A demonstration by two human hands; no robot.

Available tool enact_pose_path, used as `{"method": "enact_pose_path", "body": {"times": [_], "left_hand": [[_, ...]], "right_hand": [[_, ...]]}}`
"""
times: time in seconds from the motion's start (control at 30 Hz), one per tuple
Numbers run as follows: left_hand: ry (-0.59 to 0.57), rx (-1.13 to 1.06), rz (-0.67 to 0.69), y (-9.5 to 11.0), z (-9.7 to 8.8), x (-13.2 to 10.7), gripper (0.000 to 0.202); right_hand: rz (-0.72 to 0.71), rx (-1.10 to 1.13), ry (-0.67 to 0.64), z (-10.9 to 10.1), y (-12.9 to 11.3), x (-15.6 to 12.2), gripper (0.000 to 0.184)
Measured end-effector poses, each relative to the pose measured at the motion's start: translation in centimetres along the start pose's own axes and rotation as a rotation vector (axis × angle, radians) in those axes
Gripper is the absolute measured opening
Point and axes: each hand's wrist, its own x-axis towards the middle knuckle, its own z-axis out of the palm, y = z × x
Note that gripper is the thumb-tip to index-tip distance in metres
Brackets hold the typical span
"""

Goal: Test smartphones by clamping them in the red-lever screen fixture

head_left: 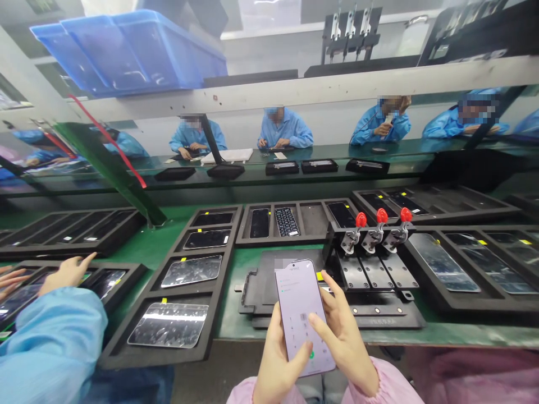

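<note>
A smartphone [301, 314] with a lit, pale screen showing a dial pad is held upright between both hands. My left hand [280, 353] wraps its left edge, the thumb lying over the lower screen near a green button. On the other side my right hand [343, 336] grips the right edge, its thumb touching the keypad. Behind the phone stands a black clamping fixture [374, 275] with red-tipped toggle clamps [382, 216]. A small yellow tab sticks out beside the phone's right edge.
Black foam trays [210, 331] holding screens with yellow tabs lie to the left, with another tray [446, 280] to the right. A co-worker's blue sleeve [63, 336] reaches in at left. Overhead, a shelf carries a blue bin [126, 53]. Several people sit across the bench.
</note>
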Motion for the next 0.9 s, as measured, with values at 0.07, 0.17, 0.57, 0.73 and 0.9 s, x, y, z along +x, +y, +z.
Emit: {"method": "enact_pose_path", "body": {"times": [0.07, 0.17, 0.57, 0.73, 0.9], "left_hand": [[-0.070, -0.007, 0.023, -0.2, -0.3, 0.0, 0.074], [-0.129, 0.004, 0.040, -0.8, -0.8, -0.1, 0.076], [-0.175, -0.251, 0.012, -0.1, -0.9, 0.2, 0.074], [-0.118, -0.263, -0.007, 0.0, -1.1, 0.1, 0.073], [-0.137, -0.279, -0.015, 0.2, -1.0, 0.2, 0.072]], "right_hand": [[0.001, -0.005, 0.005, -0.1, 0.1, -0.1, 0.061], [-0.006, -0.059, 0.023, -0.1, 0.2, -0.1, 0.062], [0.030, 0.047, -0.066, -0.8, 0.1, -0.9, 0.062], [0.011, 0.063, -0.112, -1.5, 0.8, -2.0, 0.062], [0.008, 0.058, -0.108, -1.8, 1.1, -2.2, 0.060]]}}
